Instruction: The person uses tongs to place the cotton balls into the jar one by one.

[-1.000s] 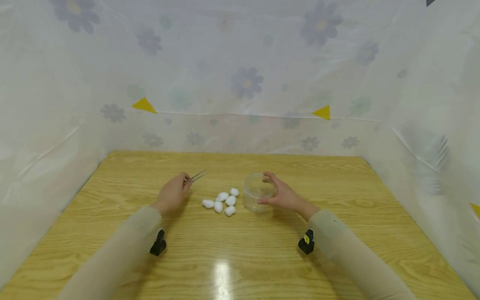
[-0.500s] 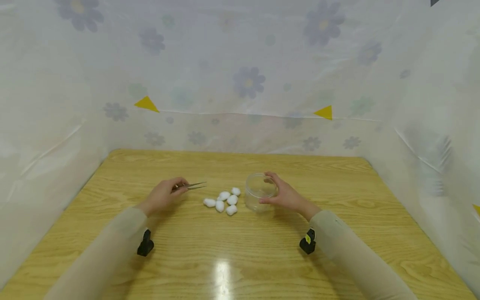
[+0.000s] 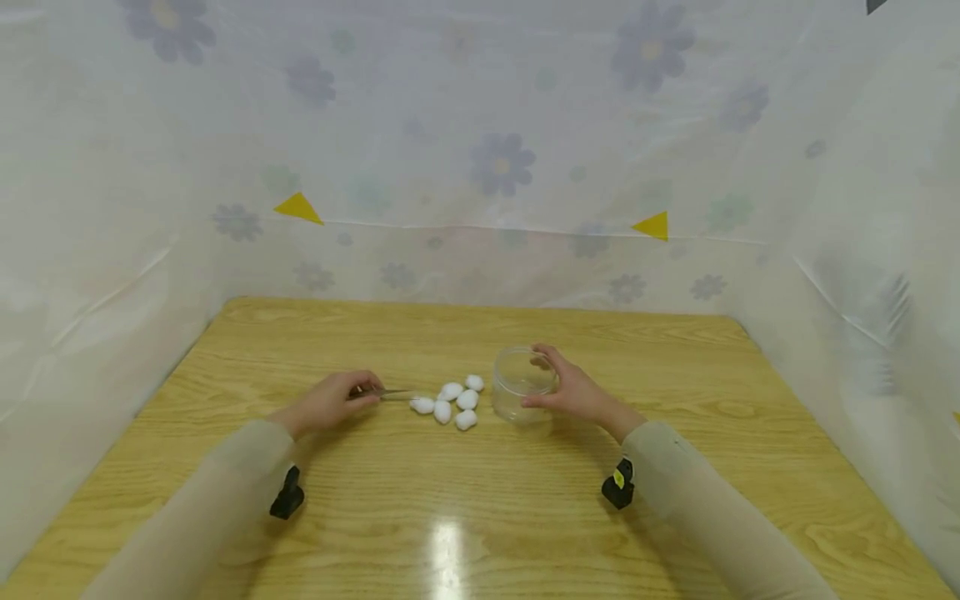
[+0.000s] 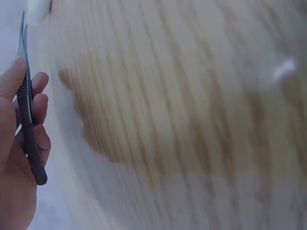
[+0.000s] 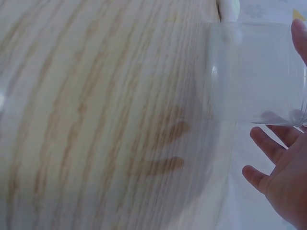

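Note:
My left hand [image 3: 333, 400] pinches metal tweezers [image 3: 390, 393] low over the wooden table [image 3: 480, 500], their tips right by the leftmost of several white cotton balls [image 3: 452, 400]. The left wrist view shows the tweezers [image 4: 26, 103] held between thumb and fingers [image 4: 36, 110]. My right hand [image 3: 573, 390] curls round the side of a clear plastic jar [image 3: 522, 385] that stands open-topped just right of the balls. In the right wrist view the jar [image 5: 254, 72] fills the upper right, with my fingers [image 5: 268, 148] beside it.
Translucent flowered plastic sheeting [image 3: 495, 167] walls the table at the back and on both sides. Two yellow triangle marks [image 3: 298, 207] sit on the back sheet. A black wrist camera [image 3: 287, 493] shows on each forearm.
My left hand has lowered and drawn left, swinging the tweezers from pointing up-right to lying level with the tips at the cotton balls. The right hand and jar have stayed put.

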`<move>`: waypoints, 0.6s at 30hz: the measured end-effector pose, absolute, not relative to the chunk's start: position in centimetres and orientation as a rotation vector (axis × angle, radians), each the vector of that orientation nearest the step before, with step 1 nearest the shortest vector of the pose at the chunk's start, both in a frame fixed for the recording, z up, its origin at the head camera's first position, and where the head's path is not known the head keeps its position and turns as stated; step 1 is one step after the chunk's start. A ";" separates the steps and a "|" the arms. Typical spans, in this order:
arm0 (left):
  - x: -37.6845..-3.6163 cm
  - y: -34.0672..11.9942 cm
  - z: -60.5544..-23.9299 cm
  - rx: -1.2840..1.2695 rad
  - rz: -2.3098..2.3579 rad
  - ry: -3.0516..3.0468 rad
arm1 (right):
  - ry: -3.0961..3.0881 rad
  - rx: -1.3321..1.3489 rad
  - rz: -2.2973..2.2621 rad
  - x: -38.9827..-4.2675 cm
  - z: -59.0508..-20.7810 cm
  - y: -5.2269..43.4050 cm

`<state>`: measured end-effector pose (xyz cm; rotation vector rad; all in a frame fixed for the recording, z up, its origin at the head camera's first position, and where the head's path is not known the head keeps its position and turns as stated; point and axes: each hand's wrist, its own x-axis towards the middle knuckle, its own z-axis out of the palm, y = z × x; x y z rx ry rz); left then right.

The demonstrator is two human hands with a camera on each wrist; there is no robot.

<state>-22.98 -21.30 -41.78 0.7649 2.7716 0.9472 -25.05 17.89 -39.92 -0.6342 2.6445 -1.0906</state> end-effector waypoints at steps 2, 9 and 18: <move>-22.9 -21.2 -41.9 0.757 0.947 2.752 | 2.645 -0.635 -1.089 -25.1 -40.0 17.9; -22.8 -21.1 -42.0 0.753 0.908 2.747 | 2.649 -0.640 -1.086 -25.1 -40.0 17.9; -22.6 -20.8 -41.9 0.707 0.838 2.806 | 2.652 -0.643 -1.078 -25.2 -40.1 18.0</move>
